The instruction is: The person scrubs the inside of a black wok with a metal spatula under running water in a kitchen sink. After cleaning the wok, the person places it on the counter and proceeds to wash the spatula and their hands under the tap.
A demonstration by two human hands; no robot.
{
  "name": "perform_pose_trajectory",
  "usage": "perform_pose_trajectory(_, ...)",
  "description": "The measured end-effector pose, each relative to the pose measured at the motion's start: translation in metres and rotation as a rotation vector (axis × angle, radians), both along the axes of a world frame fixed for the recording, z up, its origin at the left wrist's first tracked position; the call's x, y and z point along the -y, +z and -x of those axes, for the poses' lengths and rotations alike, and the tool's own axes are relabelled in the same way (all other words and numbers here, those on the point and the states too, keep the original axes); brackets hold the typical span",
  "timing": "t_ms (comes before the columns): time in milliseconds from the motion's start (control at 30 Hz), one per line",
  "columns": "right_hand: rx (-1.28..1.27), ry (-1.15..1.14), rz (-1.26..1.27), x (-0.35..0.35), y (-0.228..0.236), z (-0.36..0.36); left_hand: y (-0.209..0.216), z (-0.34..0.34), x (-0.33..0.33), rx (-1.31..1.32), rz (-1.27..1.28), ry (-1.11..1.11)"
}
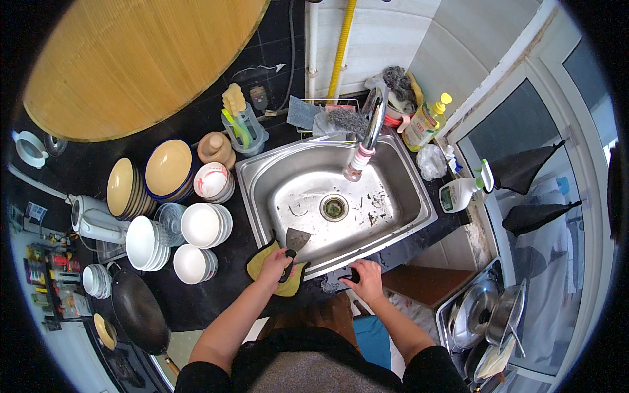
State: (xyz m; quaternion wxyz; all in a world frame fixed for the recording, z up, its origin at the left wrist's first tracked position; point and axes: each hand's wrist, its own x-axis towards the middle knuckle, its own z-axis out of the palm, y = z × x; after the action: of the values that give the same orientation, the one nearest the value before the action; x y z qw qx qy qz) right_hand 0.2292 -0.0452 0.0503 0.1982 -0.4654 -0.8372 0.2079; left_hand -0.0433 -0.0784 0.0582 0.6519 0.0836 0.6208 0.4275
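Note:
My left hand (272,268) is closed on a black handle-like piece (288,257) at the sink's near left corner. Beneath that hand lies a green cloth with black edging (255,265), draped by the sink rim. Just past it, inside the basin, is a dark grey wedge-shaped piece (298,238); I cannot tell whether it joins the handle. Fingers bent, my right hand (368,278) grips a small black piece (354,275) at the counter's front edge, beside a wet greyish patch (331,284). The steel sink (275,173) holds dark food scraps around its drain (334,207).
A faucet (373,128) reaches over the basin. Stacked white bowls (192,264) and yellow bowls (169,167) crowd the left counter near a black wok (139,311). Dish soap (422,128) and a spray bottle (458,193) stand at right. Pots and lids (476,313) sit lower right.

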Motion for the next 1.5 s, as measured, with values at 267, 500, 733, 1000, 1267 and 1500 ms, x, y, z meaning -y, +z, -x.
perform_pose_trajectory(267, -0.006, 0.049, 0.071, 0.004, -0.011, 0.005, 0.006, -0.003, 0.007, -0.028, -0.027, -0.042)
perform_pose_trajectory(500, -0.091, 0.134, 0.091, -0.006, -0.023, -0.002, 0.001, 0.003, 0.012, 0.038, -0.026, 0.003)
perform_pose_trajectory(733, -0.127, -0.061, 0.035, -0.072, 0.007, 0.016, -0.014, 0.007, 0.014, 0.081, -0.058, -0.005)
perform_pose_trajectory(1000, -0.09, -0.035, 0.196, -0.071, 0.009, -0.006, 0.004, -0.001, 0.008, -0.02, 0.001, 0.014)
perform_pose_trajectory(1267, -0.075, 0.035, 0.185, -0.064, -0.001, -0.006, 0.008, -0.012, 0.002, -0.033, -0.016, -0.052)
perform_pose_trajectory(1500, -0.071, -0.089, 0.093, -0.085, -0.005, -0.027, 0.003, -0.013, -0.003, -0.06, -0.005, -0.045)
